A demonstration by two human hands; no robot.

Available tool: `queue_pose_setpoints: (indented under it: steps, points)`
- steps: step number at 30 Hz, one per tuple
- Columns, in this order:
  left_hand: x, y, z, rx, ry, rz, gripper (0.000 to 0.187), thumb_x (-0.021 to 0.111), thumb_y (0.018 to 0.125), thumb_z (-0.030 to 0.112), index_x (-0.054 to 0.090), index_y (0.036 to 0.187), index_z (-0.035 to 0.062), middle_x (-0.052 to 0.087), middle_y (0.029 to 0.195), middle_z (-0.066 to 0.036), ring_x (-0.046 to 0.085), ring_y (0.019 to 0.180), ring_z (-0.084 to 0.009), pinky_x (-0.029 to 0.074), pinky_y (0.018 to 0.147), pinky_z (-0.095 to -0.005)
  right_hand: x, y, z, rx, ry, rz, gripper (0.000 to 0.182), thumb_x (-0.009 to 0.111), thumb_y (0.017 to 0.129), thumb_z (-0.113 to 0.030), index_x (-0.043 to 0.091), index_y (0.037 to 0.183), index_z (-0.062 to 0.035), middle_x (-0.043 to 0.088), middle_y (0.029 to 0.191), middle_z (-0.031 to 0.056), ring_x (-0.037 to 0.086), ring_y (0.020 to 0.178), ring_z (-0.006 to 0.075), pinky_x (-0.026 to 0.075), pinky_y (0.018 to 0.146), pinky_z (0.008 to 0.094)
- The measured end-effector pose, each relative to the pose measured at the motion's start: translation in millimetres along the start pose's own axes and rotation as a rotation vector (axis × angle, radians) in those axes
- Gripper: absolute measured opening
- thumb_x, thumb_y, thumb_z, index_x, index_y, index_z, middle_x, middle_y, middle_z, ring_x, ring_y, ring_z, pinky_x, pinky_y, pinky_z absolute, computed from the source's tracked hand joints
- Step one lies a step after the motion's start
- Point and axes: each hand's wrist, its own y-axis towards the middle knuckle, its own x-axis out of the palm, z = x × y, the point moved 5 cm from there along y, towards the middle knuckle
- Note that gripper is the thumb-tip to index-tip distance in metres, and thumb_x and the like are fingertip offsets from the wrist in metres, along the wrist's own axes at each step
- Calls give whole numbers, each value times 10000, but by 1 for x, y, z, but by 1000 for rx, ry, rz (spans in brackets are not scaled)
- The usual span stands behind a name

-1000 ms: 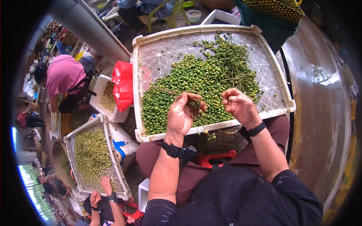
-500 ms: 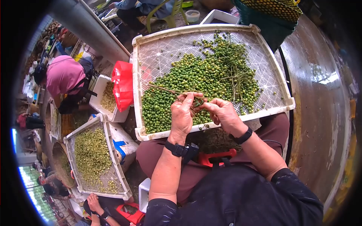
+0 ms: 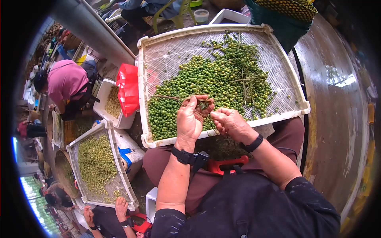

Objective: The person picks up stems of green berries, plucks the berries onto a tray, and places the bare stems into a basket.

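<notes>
My left hand [image 3: 189, 119] is closed around a bunch of thin stems [image 3: 166, 96], whose long ends stick out to the left, with a bit of green showing by the fingertips. Close by on the right, my right hand [image 3: 233, 123] is pinched shut; whatever lies between its fingers is too small to make out. Both hands are above the near edge of a white mesh tray [image 3: 291, 115]. Small round green fruits [image 3: 168, 113] cover much of its left and middle. Toward its right side lies a heap of stalks [image 3: 248, 79] with fruits among them.
A second white tray [image 3: 134, 194] with paler fruits stands at lower left, a co-worker's hands [image 3: 122, 208] at its near edge. Beside my tray are a red plastic bag [image 3: 127, 89] and a white box [image 3: 104, 85]. A person in pink [image 3: 67, 79] bends over at far left.
My right hand has moved slightly down and right, away from my left hand. My left hand still holds the stems. The co-worker's hands at lower left have come apart and shifted.
</notes>
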Motion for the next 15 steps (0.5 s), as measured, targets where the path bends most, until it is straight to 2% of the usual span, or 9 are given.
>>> queue_pose_setpoints:
  steps: [2,5,7,8,11,12,15]
  points:
    - [1,0,-2,-18,-15,-1,260,492,1080,232,614,1079,2,683,1098,-153,689,1020,-294,601,876,-441,4,1,0,-47,-115,7,272,719,956,-317,637,969,-57,574,697,-37,538,575,47,449,501,213]
    - [-4,1,-1,-42,-100,12,257,491,1080,239,611,1080,12,683,1111,-153,683,1043,-303,601,886,-442,-1,3,7,-79,46,-91,246,722,946,-288,630,959,-61,588,723,-23,543,567,71,439,481,225]
    - [-8,2,0,-53,-175,11,256,488,1080,243,609,1083,18,683,1122,-154,678,1067,-310,601,898,-444,-3,-2,0,-74,279,-137,177,702,939,-222,622,945,-65,607,766,11,568,576,103,444,470,234]
    - [-10,2,1,-55,-210,5,255,487,1080,245,609,1084,21,683,1127,-154,675,1081,-314,601,906,-446,-9,-2,-1,-108,360,-238,149,664,936,-165,628,1021,-48,630,867,50,614,655,134,501,523,255]
    - [-10,2,4,-85,-307,-57,250,491,1077,240,618,1090,24,684,1145,-156,665,1121,-322,595,942,-448,-7,-2,-5,-117,369,-205,214,633,947,-144,617,1127,-30,641,959,70,635,748,139,550,602,276]
    - [-9,1,5,-101,-333,-88,244,501,1072,233,627,1089,24,687,1151,-158,662,1128,-320,590,950,-446,-7,0,-1,-58,351,-249,276,614,962,-144,596,1208,-22,646,1021,72,640,815,141,572,662,295]
    - [-4,-1,2,-135,-372,-138,239,509,1069,222,638,1090,22,688,1159,-165,660,1136,-320,589,959,-445,1,7,16,97,318,-236,244,618,1004,-250,604,1143,-51,652,982,50,608,758,108,546,592,268]
